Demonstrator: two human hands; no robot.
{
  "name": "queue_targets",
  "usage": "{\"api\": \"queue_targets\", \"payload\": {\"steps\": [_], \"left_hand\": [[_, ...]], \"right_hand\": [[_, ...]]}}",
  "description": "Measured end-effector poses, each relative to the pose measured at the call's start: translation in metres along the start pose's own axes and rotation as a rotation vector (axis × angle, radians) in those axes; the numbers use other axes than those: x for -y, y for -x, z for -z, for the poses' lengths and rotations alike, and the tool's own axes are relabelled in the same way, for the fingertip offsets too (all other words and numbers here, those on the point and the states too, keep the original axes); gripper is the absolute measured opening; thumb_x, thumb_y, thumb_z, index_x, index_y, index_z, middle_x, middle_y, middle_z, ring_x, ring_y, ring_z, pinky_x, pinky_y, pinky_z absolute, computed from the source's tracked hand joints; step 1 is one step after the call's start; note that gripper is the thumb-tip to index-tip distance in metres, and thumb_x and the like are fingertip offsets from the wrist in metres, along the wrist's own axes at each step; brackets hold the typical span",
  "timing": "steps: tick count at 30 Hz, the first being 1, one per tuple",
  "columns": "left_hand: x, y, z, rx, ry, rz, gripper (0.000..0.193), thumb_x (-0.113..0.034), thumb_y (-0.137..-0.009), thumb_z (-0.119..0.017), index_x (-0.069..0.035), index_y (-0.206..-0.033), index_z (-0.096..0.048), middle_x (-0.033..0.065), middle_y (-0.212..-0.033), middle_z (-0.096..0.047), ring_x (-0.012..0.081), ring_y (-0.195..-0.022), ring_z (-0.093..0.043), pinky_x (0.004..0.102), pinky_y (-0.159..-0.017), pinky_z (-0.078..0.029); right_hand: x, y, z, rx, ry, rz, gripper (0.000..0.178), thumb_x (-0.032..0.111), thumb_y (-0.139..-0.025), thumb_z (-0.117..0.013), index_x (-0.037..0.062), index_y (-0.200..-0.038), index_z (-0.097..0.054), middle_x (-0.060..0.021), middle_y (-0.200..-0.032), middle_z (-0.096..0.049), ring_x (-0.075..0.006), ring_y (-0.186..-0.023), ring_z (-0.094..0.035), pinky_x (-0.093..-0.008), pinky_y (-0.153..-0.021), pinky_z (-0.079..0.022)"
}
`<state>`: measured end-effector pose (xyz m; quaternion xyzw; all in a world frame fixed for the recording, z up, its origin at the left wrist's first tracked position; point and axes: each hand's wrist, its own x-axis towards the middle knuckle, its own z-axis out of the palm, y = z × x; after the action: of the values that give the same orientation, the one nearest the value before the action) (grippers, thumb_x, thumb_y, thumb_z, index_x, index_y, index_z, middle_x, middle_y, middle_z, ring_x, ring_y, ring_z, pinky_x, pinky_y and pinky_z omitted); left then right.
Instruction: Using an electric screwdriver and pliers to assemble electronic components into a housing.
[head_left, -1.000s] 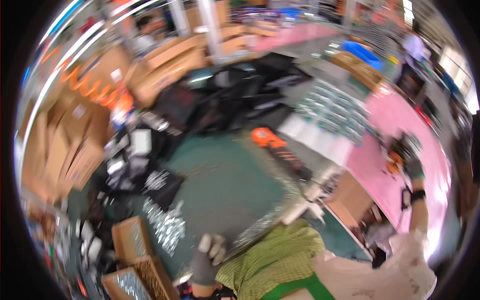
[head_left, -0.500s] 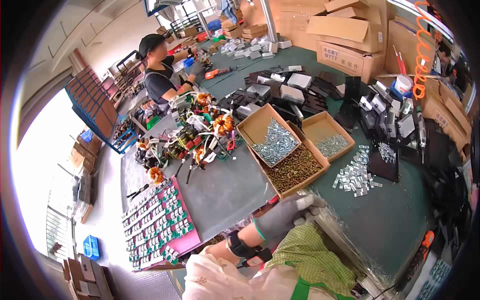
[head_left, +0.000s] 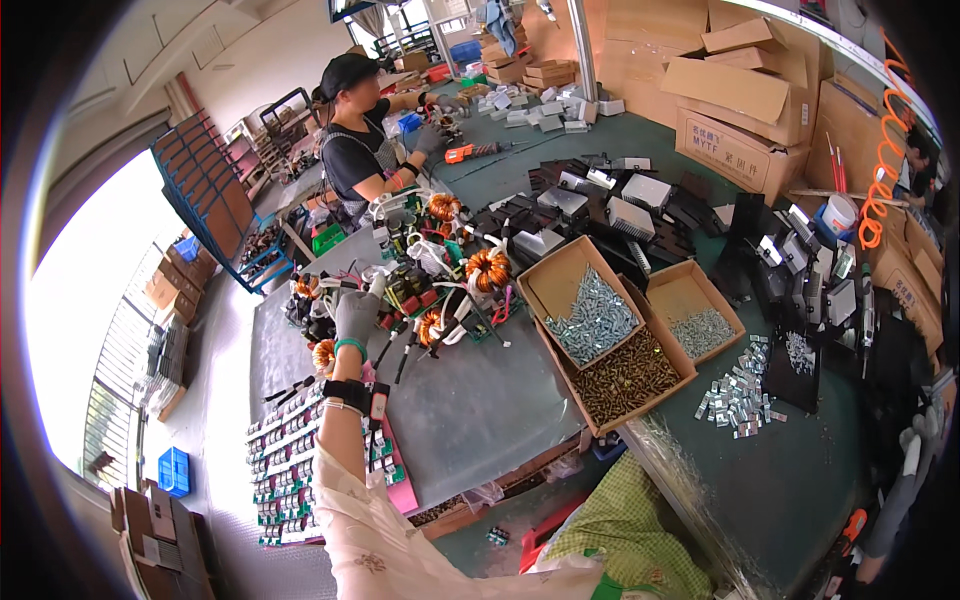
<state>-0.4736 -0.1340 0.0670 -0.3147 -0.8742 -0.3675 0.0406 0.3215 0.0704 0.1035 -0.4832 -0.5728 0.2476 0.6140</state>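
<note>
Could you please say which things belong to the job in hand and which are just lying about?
Likely in use:
green circuit boards with round orange coils, at the gray-gloved left hand

Apparently lying about:
blue plastic crate
brown cardboard boxes

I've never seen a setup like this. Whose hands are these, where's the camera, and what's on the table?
No machine here: this is a head-worn fisheye camera looking down at its wearer's hands, so straight edges bend. The gloved left hand is at wired circuit boards with copper-coloured coils on a grey surface; whether it grips anything is unclear. The gloved right hand shows at the far right edge, its grip unclear too. Nearby are cardboard boxes of screws and, on the green tabletop, loose metal pieces.
</note>
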Motion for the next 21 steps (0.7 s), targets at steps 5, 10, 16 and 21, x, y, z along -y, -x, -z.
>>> {"api": "queue_targets", "payload": {"steps": [5,10,16,21], "left_hand": [[0.048,-0.02,-0.02,0.53,0.714,0.841,0.078,-0.079,-0.071,-0.05,-0.002,-0.069,-0.063,-0.0074,-0.049,-0.032,0.0041,-0.035,-0.026,0.0182,-0.033,-0.018],[0.05,-0.032,-0.04,0.465,1.417,0.944,0.058,-0.07,-0.076,-0.056,-0.016,-0.057,-0.043,-0.0083,-0.051,-0.029,0.0031,-0.039,-0.027,0.0166,-0.033,-0.018],[0.052,-0.032,-0.055,0.4,1.442,0.84,0.035,-0.044,-0.091,-0.051,-0.018,-0.068,-0.045,-0.0071,-0.053,-0.031,0.0047,-0.041,-0.029,0.0173,-0.032,-0.02],[0.041,-0.026,-0.058,0.211,1.369,0.9,0.032,-0.039,-0.093,-0.048,-0.018,-0.069,-0.046,-0.0056,-0.053,-0.034,0.0056,-0.041,-0.033,0.018,-0.032,-0.021]], "right_hand": [[-0.001,0.017,-0.088,0.448,0.015,0.111,0.044,0.015,-0.093,-0.044,-0.0038,-0.132,-0.038,-0.005,-0.102,-0.047,-0.0108,-0.085,-0.043,-0.0248,-0.083,-0.036],[0.029,0.036,-0.133,0.499,0.069,-0.023,0.05,0.017,-0.087,-0.05,-0.0043,-0.131,-0.038,-0.0071,-0.104,-0.047,-0.0119,-0.084,-0.045,-0.0265,-0.079,-0.039],[0.044,0.044,-0.149,0.466,0.018,-0.174,0.048,0.016,-0.087,-0.05,-0.0011,-0.131,-0.039,-0.0057,-0.103,-0.047,-0.0119,-0.083,-0.045,-0.0263,-0.079,-0.039],[0.049,0.05,-0.164,0.501,-0.047,-0.211,0.046,0.012,-0.087,-0.049,-0.0004,-0.13,-0.04,-0.004,-0.1,-0.048,-0.0111,-0.083,-0.045,-0.0246,-0.078,-0.039]]}}
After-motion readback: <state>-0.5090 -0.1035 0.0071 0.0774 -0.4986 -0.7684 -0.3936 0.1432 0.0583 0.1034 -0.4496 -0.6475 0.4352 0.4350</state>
